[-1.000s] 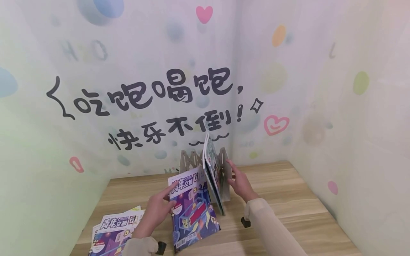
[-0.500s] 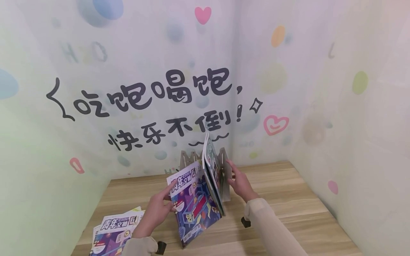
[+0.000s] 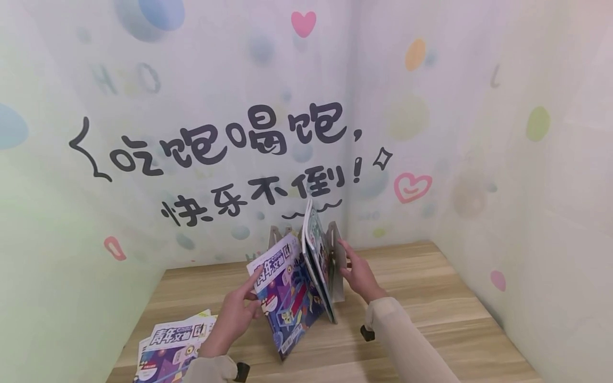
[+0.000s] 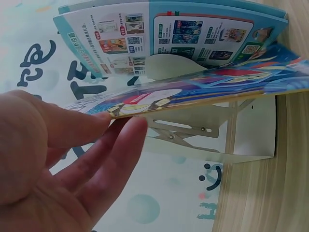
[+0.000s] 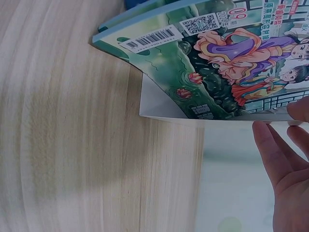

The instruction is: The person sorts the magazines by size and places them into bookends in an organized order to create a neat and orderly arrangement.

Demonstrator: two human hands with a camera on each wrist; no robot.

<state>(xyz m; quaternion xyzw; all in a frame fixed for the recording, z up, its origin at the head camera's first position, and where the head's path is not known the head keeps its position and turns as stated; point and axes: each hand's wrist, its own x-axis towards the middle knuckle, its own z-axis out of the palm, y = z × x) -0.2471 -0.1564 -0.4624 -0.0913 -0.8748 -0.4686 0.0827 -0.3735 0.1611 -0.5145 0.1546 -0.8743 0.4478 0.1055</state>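
My left hand (image 3: 237, 314) pinches the left edge of a purple-blue magazine (image 3: 293, 303) between thumb and fingers. The magazine is tilted, its cover towards me, in front of an expandable bookend rack (image 3: 338, 282). In the left wrist view, the rack's crossed slats (image 4: 186, 129) show beyond the magazine's edge. Thin magazines with green covers (image 5: 241, 63) stand upright in the rack, leaning slightly. At the rack's right end panel, my right hand (image 3: 361, 274) grips the edge, thumb inside and fingers outside. The left part of the rack is mostly hidden behind the purple-blue magazine in the head view.
More magazines (image 3: 167, 346) lie flat in a pile at the table's left front, the top one with a matching cover. The wooden table (image 3: 416, 319) meets a printed wall (image 3: 215, 69) behind the rack, and side walls rise at both sides.
My left hand has turned the purple-blue magazine, its lower end swinging up and to the right, closer to the upright magazines. The right hand stays on the rack's end panel.
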